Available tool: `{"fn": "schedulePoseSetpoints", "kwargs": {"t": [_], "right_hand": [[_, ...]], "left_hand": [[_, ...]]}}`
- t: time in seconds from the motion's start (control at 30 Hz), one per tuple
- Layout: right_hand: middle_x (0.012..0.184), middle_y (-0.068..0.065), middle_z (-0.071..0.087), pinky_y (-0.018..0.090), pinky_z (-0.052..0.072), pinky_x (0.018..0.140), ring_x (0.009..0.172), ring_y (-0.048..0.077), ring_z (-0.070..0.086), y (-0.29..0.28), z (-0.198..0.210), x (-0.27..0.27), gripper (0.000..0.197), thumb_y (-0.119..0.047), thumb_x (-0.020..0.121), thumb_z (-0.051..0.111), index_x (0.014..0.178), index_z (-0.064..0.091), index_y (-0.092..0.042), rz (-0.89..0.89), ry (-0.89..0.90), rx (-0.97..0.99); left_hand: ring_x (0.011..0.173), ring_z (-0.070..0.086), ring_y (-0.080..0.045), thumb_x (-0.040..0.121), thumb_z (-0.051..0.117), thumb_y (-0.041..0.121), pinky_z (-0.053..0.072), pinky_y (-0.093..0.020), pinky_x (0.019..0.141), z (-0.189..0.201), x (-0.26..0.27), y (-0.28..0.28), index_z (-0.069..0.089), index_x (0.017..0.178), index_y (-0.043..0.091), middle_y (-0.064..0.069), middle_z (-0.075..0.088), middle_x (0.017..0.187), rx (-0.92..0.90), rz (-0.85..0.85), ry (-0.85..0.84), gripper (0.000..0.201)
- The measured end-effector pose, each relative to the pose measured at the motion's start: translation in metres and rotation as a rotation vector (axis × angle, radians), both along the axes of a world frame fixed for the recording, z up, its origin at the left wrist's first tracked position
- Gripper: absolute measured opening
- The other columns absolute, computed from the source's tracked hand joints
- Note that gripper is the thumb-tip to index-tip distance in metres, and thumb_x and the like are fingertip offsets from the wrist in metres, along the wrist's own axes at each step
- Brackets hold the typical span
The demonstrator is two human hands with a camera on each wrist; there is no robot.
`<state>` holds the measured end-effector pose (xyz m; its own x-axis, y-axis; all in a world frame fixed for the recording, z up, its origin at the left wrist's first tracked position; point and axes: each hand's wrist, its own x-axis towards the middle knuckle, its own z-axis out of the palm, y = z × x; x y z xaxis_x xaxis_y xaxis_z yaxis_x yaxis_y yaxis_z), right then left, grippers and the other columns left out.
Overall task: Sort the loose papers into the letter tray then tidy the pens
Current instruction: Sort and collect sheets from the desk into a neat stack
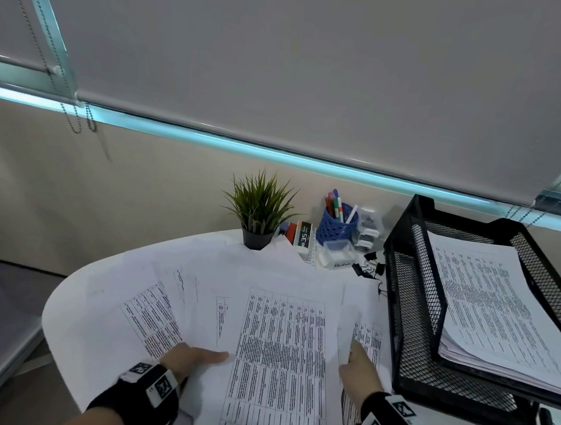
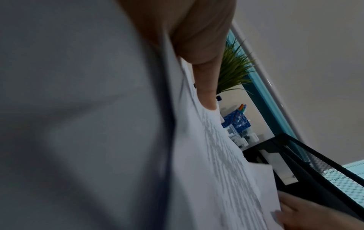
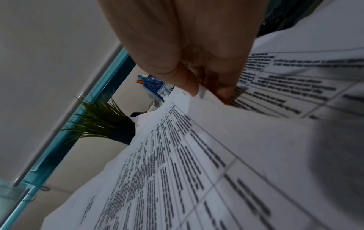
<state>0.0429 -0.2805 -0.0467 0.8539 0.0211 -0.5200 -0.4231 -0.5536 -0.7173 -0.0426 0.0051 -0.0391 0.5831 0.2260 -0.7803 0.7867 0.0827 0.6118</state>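
While papers cover the surface, left hand pinching one sheet's edge, right hand pinching another, tray just right.

The head view looks down from above the bench; both wrist views skim close along the papers, sharing the plant.

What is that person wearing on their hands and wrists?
Both wrists wear black wraps. The left hand and right hand are bare past them. Each wrap carries small white blocks printed with black-and-white square codes. No long sleeves show.
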Motion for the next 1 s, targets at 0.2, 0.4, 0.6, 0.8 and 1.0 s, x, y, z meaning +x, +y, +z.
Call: {"fn": "schedulePoseSetpoints", "kwargs": {"t": [0.2,0.4,0.6,0.8,1.0], "right_hand": [[0.123,0.005,0.061,0.032,0.049,0.090,0.108,0.020,0.059,0.002,0.016,-0.006,0.038,0.001,0.091,0.052,0.127,0.050,-0.011,0.060,0.065,0.208],[0.099,0.004,0.067,0.031,0.053,0.072,0.090,0.019,0.066,-0.006,0.024,-0.025,0.031,-0.009,0.086,0.066,0.113,0.056,-0.019,-0.015,0.085,0.419],[0.112,-0.007,0.069,0.034,0.048,0.091,0.106,0.016,0.062,-0.003,0.026,-0.029,0.081,-0.052,0.049,0.086,0.118,0.057,-0.022,-0.050,0.051,0.453],[0.111,0.005,0.070,0.041,0.042,0.102,0.107,0.023,0.062,-0.006,0.034,-0.021,0.092,-0.037,0.036,0.096,0.115,0.058,-0.009,-0.057,0.193,0.512],[0.102,0.014,0.069,0.036,0.052,0.082,0.096,0.028,0.064,-0.009,0.024,-0.025,0.070,-0.020,0.052,0.093,0.109,0.059,0.003,-0.077,0.262,0.382]], "left_hand": [[0.056,0.051,-0.015,0.068,0.082,0.021,0.046,-0.026,0.057,-0.003,-0.002,-0.005,0.049,0.061,0.006,-0.007,0.056,0.064,0.185,-0.148,-0.099,0.036],[0.079,0.065,-0.025,0.049,0.087,0.006,0.051,-0.032,0.078,0.008,-0.034,0.000,0.067,0.087,0.005,-0.005,0.073,0.071,-0.019,0.050,-0.291,0.044],[0.085,0.061,-0.019,0.039,0.091,0.002,0.044,-0.031,0.087,0.027,-0.035,0.002,0.058,0.110,0.000,-0.007,0.072,0.084,-0.247,0.126,-0.454,0.079],[0.086,0.071,-0.029,0.005,0.094,0.021,0.054,-0.035,0.070,0.027,-0.027,0.008,0.066,0.100,0.001,-0.017,0.072,0.097,-0.330,-0.064,-0.401,0.101],[0.094,0.068,-0.034,0.020,0.096,0.023,0.054,-0.041,0.080,0.011,-0.018,0.008,0.065,0.108,-0.001,-0.018,0.071,0.103,-0.278,-0.096,-0.283,0.096]]}}
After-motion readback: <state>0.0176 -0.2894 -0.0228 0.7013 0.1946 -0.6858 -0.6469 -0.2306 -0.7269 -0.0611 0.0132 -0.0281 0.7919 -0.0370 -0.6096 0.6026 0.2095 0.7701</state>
